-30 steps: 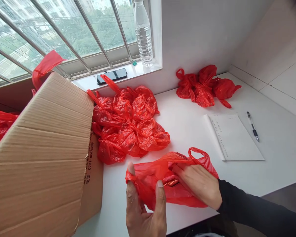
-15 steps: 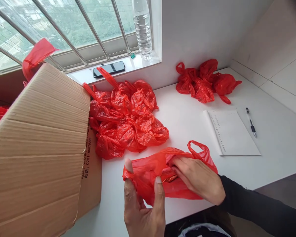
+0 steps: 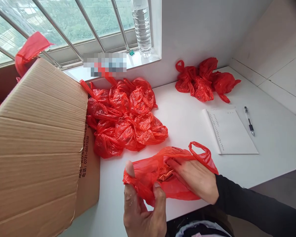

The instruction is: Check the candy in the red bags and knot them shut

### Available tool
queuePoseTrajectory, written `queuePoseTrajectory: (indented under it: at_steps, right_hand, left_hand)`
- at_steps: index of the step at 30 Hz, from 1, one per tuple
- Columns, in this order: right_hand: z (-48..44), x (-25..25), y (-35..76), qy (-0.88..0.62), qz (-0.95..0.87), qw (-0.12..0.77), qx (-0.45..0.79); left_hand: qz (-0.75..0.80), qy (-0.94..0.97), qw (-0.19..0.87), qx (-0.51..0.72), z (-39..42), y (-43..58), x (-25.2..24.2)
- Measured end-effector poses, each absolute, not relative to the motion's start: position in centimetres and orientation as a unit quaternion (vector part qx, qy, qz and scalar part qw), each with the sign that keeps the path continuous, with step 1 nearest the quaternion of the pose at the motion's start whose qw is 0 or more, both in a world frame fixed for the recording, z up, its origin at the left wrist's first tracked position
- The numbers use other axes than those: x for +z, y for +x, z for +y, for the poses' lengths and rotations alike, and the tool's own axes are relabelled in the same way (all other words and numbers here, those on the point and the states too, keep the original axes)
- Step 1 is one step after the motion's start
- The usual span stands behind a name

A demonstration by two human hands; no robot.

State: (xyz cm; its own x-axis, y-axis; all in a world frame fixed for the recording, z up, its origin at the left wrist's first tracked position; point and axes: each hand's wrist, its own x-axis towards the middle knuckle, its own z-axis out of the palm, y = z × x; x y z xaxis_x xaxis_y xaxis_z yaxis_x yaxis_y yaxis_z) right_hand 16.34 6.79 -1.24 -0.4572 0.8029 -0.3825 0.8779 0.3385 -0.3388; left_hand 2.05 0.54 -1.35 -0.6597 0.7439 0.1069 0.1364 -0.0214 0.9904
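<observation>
Here, both hands are on one red plastic bag at the near edge of the white counter. The left hand comes up from below and pinches the bag's left end between thumb and fingers, so that end is lifted a little. The right hand, in a black sleeve, lies on top of the bag. Its fingertips are tucked into the folds near the bag's mouth, so I cannot tell if they pinch the plastic or only press on it. Something shiny and brown shows through the bag just beside those fingertips. One loop handle sticks up behind the right hand.

A big cardboard box stands at the left edge of the counter, close to the left hand, with its flap open. A bit of red plastic pokes up from the box at the back. A large pile of tied red bags lies against the box, just behind the bag in the hands. A small pile of tied red bags lies by the far wall, well apart. A sheet of paper lies to the right, with a pen beside it. A water bottle stands on the window sill behind the window bars.
</observation>
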Motion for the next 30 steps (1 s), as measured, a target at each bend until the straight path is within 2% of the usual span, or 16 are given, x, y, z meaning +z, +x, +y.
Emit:
queuePoseTrajectory:
  at_steps: [6, 12, 21, 30]
  right_hand:
    - [6.8, -1.4, 16.6, 0.506, 0.821, 0.100, -0.245]
    - [6.8, -1.0, 16.3, 0.513, 0.812, 0.084, -0.265]
    - [6.9, -1.8, 16.2, 0.518, 0.814, 0.032, -0.260]
    - [7.1, -2.1, 17.0, 0.508, 0.825, 0.040, -0.244]
  left_hand:
    - [0.631, 0.360, 0.291, 0.623, 0.0, 0.6, -2.3]
    - [0.663, 0.331, 0.248, 0.624, 0.3, 1.8, -1.5]
    - [0.640, 0.336, 0.266, 0.638, -0.1, 1.0, -1.9]
    - [0.619, 0.370, 0.250, 0.646, 0.3, 1.6, -1.7]
